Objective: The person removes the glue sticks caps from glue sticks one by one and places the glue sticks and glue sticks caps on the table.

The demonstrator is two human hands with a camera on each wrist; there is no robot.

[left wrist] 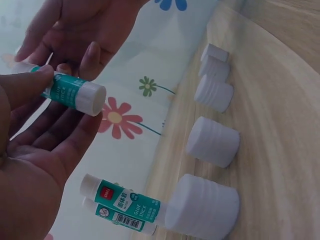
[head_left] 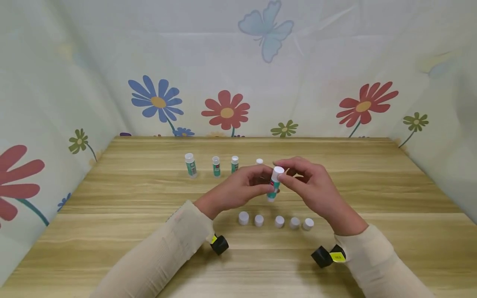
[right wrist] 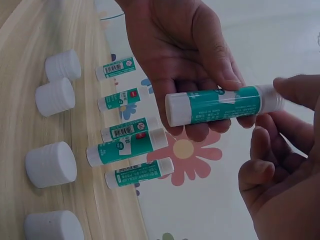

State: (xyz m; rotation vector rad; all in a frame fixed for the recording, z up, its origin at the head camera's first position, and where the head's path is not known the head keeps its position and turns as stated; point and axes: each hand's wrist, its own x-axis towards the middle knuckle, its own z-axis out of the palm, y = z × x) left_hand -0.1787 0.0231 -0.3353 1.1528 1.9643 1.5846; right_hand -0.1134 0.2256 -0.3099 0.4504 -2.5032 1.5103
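A green-and-white glue stick (head_left: pixel 273 188) is held upright, slightly tilted, above the table between both hands. My left hand (head_left: pixel 242 186) grips its green body, thumb on the near side and fingers behind. My right hand (head_left: pixel 316 188) pinches its white top end (right wrist: pixel 271 98) between thumb and fingers. In the left wrist view the glue stick's white bottom end (left wrist: pixel 91 99) faces the camera. Below the hands, several loose white caps (head_left: pixel 279 222) sit in a row on the table, the leftmost cap (head_left: pixel 244 218) being the widest.
Behind the hands, several more glue sticks stand upright on the wooden table (head_left: pixel 141 198), including a larger glue stick (head_left: pixel 191 165) at the left end of their row. One white-topped stick (head_left: pixel 259 161) is partly hidden by my left hand. A flower-patterned cloth (head_left: pixel 309 82) hangs behind the table.
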